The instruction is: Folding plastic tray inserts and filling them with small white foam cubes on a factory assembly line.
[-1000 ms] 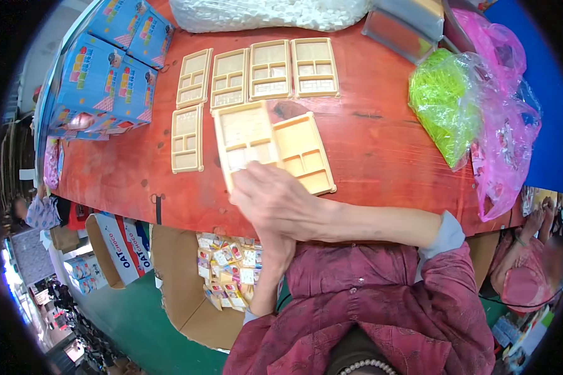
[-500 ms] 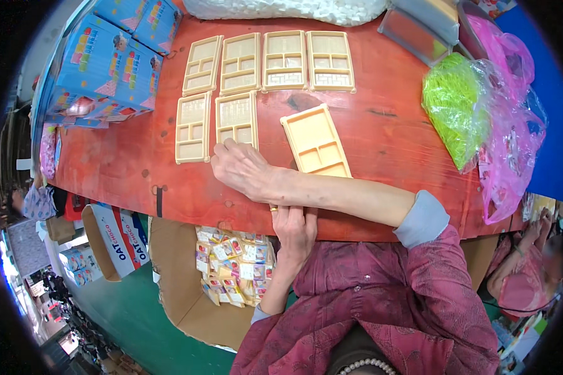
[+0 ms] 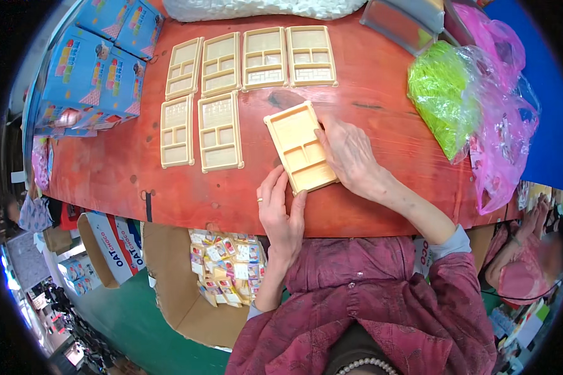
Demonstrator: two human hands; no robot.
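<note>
A cream plastic compartment tray lies tilted on the table in front of me, with one large section at the far end and smaller ones nearer me. My left hand holds its lower left corner, thumb at the near edge and fingers along the side. On the opposite side, my right hand grips the right edge with the thumb over the rim. Several similar trays stand to the left and behind in two rows, among them a front-row tray and a back-row tray.
Blue printed boxes are stacked at the far left. A bag of bright green shreds and a pink plastic bag lie at the right. Below the red table, an open carton holds many small packets. Another person sits at the right.
My right hand has left the front-row tray and moved right to the tilted tray's edge. My left hand has come up from the table edge to its lower left corner.
</note>
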